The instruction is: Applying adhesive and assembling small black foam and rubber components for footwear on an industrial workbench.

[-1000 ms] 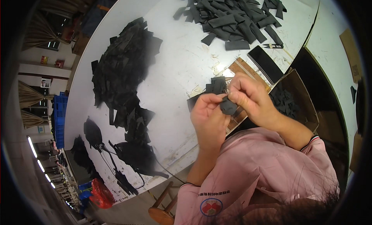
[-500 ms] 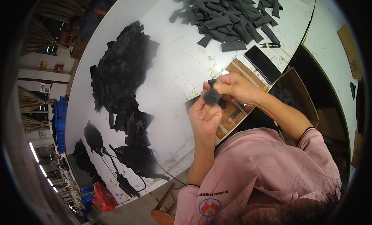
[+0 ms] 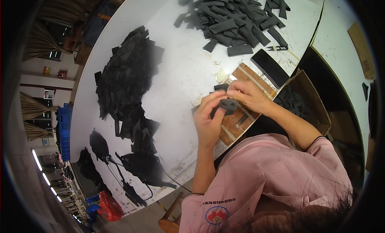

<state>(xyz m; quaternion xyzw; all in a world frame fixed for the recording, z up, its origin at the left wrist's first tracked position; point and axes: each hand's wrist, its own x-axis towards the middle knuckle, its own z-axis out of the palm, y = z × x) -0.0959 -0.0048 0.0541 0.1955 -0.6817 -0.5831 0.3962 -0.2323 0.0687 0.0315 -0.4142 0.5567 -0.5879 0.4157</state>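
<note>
A small dark grey fabric tube (image 3: pixel 229 105), its rounded opening showing, is held between my two hands above a wooden board (image 3: pixel 250 117). My left hand (image 3: pixel 210 117) curls its fingers and thumb around the piece from the left. On the other side my right hand (image 3: pixel 249 95) pinches it at the upper edge, fingertips bent in close to the left fingers. Another dark fabric piece (image 3: pixel 220 87) lies on the table just behind the hands, partly covered by them.
Flat black fabric pieces (image 3: pixel 126 74) form a heap at left; finished-looking grey tubes (image 3: pixel 236 26) are piled at the far side. A phone (image 3: pixel 270 67) and thread snips (image 3: pixel 277 48) lie by the board. At right stands a cardboard box (image 3: pixel 315 98) with dark pieces inside.
Both hands have closed in around the fabric tube, which has shifted slightly right and nearer to me. Its opening now shows more plainly, and the left fingers have curled further over.
</note>
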